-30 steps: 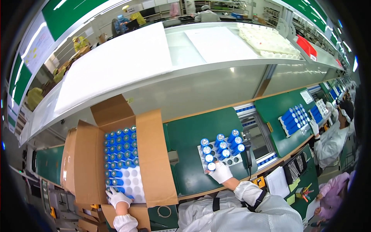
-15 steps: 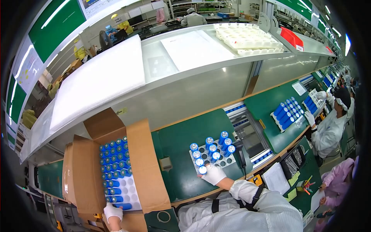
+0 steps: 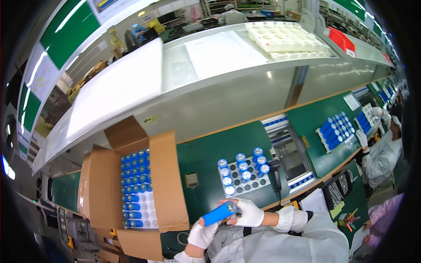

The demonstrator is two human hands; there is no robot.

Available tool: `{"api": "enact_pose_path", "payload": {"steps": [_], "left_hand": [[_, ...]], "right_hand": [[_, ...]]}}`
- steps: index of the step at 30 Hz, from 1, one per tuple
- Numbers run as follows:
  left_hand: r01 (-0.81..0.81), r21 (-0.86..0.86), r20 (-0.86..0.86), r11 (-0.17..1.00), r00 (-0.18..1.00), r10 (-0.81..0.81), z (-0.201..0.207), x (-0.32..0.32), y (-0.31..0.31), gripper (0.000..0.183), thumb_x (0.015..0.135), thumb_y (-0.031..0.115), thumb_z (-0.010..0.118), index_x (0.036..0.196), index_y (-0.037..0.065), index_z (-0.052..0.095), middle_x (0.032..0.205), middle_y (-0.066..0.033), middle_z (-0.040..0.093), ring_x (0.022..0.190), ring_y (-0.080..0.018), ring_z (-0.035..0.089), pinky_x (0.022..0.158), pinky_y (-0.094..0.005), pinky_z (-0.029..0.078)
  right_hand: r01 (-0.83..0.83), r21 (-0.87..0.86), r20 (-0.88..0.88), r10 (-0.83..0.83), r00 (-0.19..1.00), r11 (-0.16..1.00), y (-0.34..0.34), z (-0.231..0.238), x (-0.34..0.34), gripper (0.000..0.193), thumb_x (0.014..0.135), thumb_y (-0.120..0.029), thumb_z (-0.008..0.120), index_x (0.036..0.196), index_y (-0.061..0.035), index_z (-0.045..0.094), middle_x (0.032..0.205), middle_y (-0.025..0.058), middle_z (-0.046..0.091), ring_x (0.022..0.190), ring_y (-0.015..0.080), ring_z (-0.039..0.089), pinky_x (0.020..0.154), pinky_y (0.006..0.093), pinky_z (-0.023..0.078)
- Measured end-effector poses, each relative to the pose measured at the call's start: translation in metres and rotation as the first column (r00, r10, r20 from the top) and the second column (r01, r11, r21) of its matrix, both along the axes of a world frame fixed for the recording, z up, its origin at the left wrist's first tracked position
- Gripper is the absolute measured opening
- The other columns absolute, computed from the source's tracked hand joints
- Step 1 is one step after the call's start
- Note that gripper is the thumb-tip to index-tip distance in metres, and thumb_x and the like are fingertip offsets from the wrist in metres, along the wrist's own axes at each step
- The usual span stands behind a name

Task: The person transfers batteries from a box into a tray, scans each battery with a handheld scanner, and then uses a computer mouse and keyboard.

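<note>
A blue cylindrical battery cell [image 3: 218,214] is held tilted in front of my body, over the table's near edge. My left hand [image 3: 202,235], in a white glove with bare fingertips, is closed round its lower left end. At the other end, with the silver cap, the fingers of my gloved right hand [image 3: 248,213] close on the cell. Beyond my hands, a white holder tray [image 3: 239,187] with round holes carries several upright blue cells. To the left, an open cardboard box [image 3: 164,184] contains rows of blue cells in a white holed insert [image 3: 150,210].
A black handheld scanner [image 3: 275,175] lies right of the tray. Farther right runs a conveyor [image 3: 287,160], then another green mat with a filled cell tray [image 3: 337,131]. A co-worker in white [image 3: 381,153] handles cells there. A shelf [image 3: 175,81] spans the back.
My left hand has lifted a cell out of the box and carried it rightward. My right hand has come back from the tray to the cell's capped end. The view has shifted slightly.
</note>
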State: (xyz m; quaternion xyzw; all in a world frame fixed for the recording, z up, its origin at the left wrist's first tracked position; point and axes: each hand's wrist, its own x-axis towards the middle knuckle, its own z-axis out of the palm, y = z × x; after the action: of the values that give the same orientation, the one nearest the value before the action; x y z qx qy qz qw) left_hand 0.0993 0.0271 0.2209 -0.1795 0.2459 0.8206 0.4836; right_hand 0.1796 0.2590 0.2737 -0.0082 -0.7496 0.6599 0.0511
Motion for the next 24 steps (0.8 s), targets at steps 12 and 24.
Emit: {"api": "enact_pose_path", "payload": {"steps": [12, 24], "left_hand": [[0.415, -0.343, -0.174, 0.843, 0.853, -0.491, 0.023, 0.014, 0.050, 0.075, 0.093, 0.043, 0.063, 0.140, -0.009, 0.036, 0.133, -0.0264, 0.056, 0.114, -0.0386, 0.063, 0.087, -0.0395, 0.058], [-0.700, -0.685, -0.416, -0.200, 0.602, -0.682, 0.042, -0.188, -0.185, 0.046, 0.087, 0.031, 0.072, 0.121, 0.001, 0.065, 0.111, -0.0189, 0.070, 0.104, -0.0299, 0.067, 0.093, -0.0371, 0.050]], "right_hand": [[0.442, 0.282, 0.091, -0.483, 0.871, 0.851, 0.029, -0.066, 0.036, 0.052, 0.068, -0.033, 0.088, 0.103, -0.0026, 0.065, 0.096, 0.0161, 0.068, 0.089, 0.0303, 0.069, 0.081, 0.0376, 0.054], [0.633, 0.545, -0.167, -0.669, 0.725, 0.550, 0.053, -0.183, 0.010, 0.053, 0.062, -0.025, 0.091, 0.101, -0.0044, 0.061, 0.095, 0.0154, 0.065, 0.088, 0.0345, 0.066, 0.077, 0.0414, 0.053]]}}
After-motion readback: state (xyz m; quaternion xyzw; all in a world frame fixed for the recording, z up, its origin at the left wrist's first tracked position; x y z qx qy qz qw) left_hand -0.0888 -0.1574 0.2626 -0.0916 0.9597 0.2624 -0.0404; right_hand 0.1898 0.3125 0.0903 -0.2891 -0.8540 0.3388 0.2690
